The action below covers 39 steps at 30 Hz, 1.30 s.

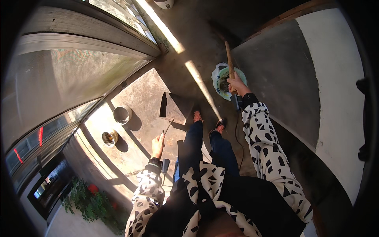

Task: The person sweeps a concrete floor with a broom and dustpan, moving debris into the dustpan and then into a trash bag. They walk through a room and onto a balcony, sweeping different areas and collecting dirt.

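Observation:
My left hand (158, 146) is closed around the thin handle of a dustpan (176, 110). The pan is wide and metal-looking, and sits low over the sunlit floor in front of my left foot. To the right, my right hand (237, 84) grips a wooden stick (229, 59) like a tool handle, which points away from me. Whatever is fixed to its ends cannot be made out. Beneath that hand stands a round bin (245, 77) lined with a pale green plastic bag (216, 81); dark refuse shows inside.
Two round pots, a grey one (122, 114) and a smaller brownish one (109, 138), stand on the floor at left by the glazed door (79, 75). A leafy plant (89, 203) is at lower left. A grey-and-white wall (335, 79) bounds the right. A white container (164, 4) stands far ahead.

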### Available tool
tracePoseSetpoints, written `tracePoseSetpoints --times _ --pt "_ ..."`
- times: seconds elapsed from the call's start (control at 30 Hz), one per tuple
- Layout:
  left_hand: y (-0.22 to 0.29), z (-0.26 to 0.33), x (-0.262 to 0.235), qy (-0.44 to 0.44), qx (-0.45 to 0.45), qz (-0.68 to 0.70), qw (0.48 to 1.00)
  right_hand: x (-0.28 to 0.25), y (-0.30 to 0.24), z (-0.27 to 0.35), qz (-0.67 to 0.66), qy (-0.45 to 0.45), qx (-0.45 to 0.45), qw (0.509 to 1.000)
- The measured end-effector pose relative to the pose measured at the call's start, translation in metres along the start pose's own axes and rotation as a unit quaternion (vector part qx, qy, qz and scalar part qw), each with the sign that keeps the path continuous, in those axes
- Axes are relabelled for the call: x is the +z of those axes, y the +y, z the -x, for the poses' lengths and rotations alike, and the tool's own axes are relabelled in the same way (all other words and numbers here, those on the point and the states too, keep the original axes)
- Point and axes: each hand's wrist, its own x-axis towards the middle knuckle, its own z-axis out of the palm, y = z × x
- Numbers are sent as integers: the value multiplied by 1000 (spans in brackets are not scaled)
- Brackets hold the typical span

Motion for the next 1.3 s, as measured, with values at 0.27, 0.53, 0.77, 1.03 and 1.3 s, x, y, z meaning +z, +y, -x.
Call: tracePoseSetpoints --times 0.27,0.53,0.77,1.03,1.3 --pt "-17 24 6 6 -50 51 997 34 96 89 135 -3 87 987" --pt "-40 22 -12 64 9 60 996 6 171 207 205 -81 143 965" --pt "-51 40 -22 47 24 13 999 -37 251 295 194 -90 176 961" --pt "-16 20 -67 49 70 -14 996 -49 312 409 24 -30 165 986" --pt "-21 21 -60 -6 40 -110 993 -63 382 492 -154 205 179 950"
